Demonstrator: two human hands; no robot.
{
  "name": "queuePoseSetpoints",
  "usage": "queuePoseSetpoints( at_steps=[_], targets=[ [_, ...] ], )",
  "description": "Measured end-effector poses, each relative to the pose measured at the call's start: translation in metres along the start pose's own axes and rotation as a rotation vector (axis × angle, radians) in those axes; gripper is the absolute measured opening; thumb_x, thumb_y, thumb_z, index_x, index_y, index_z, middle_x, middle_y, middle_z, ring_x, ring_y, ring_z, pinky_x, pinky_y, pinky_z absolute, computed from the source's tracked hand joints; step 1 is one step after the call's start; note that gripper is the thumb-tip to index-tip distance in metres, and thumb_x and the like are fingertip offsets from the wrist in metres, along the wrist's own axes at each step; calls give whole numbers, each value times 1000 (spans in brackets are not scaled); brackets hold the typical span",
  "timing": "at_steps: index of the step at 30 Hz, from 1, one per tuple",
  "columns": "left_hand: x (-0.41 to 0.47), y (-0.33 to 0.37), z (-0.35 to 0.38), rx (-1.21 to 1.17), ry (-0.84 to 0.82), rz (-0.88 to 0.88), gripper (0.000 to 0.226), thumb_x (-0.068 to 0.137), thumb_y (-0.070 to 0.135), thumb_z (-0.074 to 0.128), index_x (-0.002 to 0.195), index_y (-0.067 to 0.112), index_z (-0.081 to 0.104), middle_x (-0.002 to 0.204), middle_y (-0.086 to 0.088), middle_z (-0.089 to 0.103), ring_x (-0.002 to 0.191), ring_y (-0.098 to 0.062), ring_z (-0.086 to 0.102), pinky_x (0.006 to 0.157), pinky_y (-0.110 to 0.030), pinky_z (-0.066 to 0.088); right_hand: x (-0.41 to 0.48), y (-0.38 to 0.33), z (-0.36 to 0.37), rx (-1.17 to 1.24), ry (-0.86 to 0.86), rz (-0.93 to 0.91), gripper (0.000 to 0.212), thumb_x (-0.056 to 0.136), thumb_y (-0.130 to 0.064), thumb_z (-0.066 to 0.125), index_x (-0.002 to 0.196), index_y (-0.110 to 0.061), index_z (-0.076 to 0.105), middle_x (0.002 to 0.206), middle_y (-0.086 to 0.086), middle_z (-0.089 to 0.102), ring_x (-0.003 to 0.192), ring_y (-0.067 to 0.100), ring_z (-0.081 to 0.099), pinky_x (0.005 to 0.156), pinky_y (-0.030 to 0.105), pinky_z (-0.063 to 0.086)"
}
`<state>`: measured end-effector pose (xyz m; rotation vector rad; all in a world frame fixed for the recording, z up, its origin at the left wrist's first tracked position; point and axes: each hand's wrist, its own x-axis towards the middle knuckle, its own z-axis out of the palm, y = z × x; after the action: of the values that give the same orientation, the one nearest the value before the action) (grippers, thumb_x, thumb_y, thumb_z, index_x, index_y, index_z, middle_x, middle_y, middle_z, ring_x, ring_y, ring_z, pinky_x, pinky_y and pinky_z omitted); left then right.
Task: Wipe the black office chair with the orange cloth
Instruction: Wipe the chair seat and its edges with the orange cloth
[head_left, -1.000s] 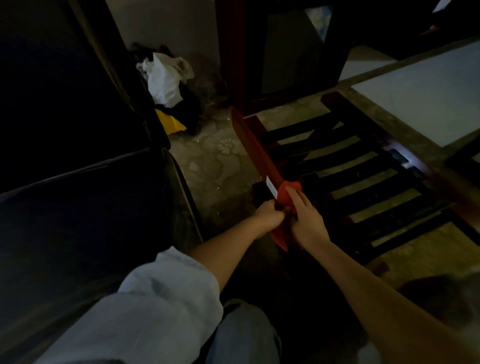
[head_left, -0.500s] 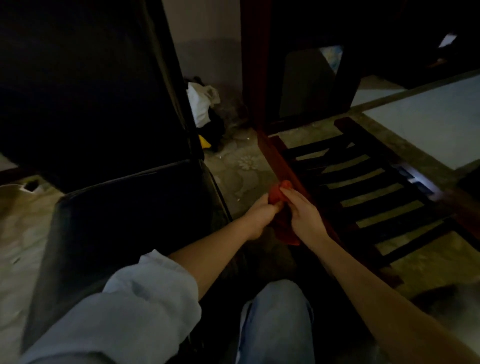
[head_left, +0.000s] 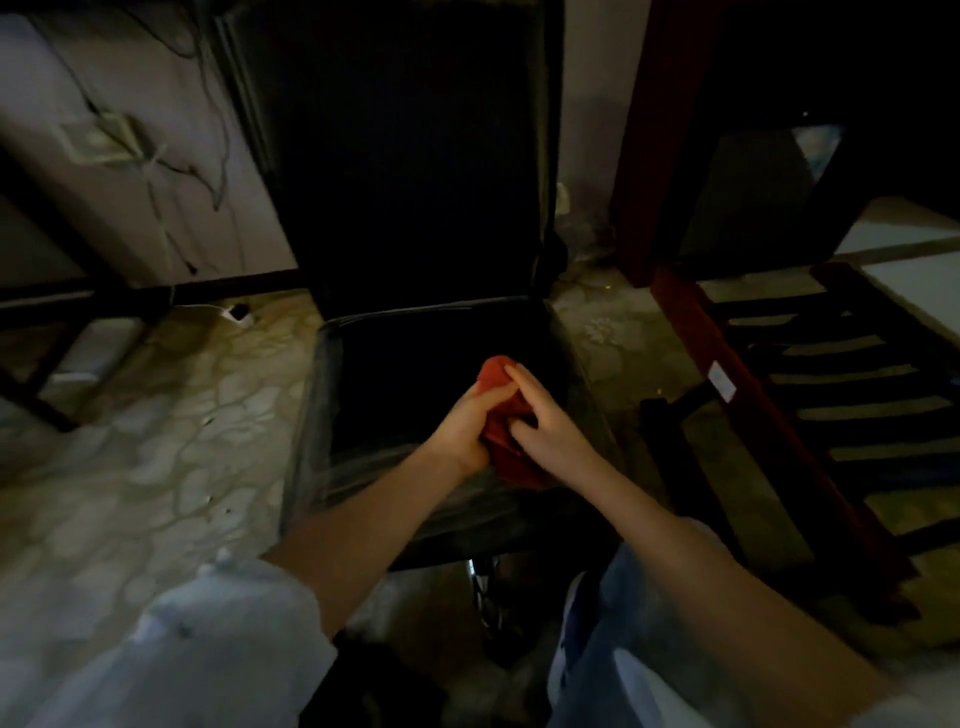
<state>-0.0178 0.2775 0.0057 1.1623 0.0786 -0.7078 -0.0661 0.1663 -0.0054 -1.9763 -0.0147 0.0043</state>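
1. The orange cloth (head_left: 511, 453) is bunched between both hands, above the right front part of the black office chair's seat (head_left: 410, 384).
2. The left hand (head_left: 464, 428) has its fingers curled round the cloth's left side; the right hand (head_left: 545, 434) grips it from the right, one finger laid across the top.
3. The seat's front edge runs just under the wrists, and its right edge lies close beside the right hand.
4. The chair's backrest (head_left: 415, 156) stands upright behind the seat, near the wall.
5. To the right, a dark red slatted wooden frame (head_left: 779, 400) lies on the floor, a strip of patterned floor (head_left: 608, 338) between it and the chair.
6. Left of the chair is a wider stretch of floor, with a white plug (head_left: 236, 313) near the wall.
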Motion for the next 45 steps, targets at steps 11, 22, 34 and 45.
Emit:
queuePoseSetpoints(
  at_steps=[11, 22, 34, 45],
  targets=[
    [-52, -12, -135, -274, 272, 6, 29, 94, 10, 45, 120, 14, 58, 91, -9, 70, 86, -24, 65, 70, -38, 50, 12, -26, 137, 68, 50, -25, 48, 103, -27, 34, 149, -20, 24, 151, -3, 29, 136, 4, 27, 105, 16, 22],
    [-71, 4, -218, -492, 394, 51, 40, 97, 36, 42, 118, 5, 56, 84, -15, 72, 80, -28, 68, 77, -45, 46, 79, 13, 221, -635, -242, 239, 48, 98, -30, 39, 145, -28, 32, 153, 5, 27, 139, 31, 24, 112, 43, 19],
    [-93, -1, -241, -488, 449, 61, 32, 100, 34, 39, 99, 9, 59, 77, -13, 72, 72, -26, 69, 70, -44, 45, 64, 33, 219, -1028, -564, 248, 65, 99, -52, 24, 151, -29, -7, 159, 10, -9, 143, 42, -6, 110, 62, 11],
    [-113, 9, -233, -439, 571, 64, 15, 94, 15, 51, 109, 16, 53, 94, -13, 64, 86, -28, 61, 73, -48, 46, 44, 49, 181, -1084, -589, 195, 65, 96, -59, 24, 150, -36, -2, 159, 5, -6, 145, 37, -1, 112, 59, 13]
  ],
)
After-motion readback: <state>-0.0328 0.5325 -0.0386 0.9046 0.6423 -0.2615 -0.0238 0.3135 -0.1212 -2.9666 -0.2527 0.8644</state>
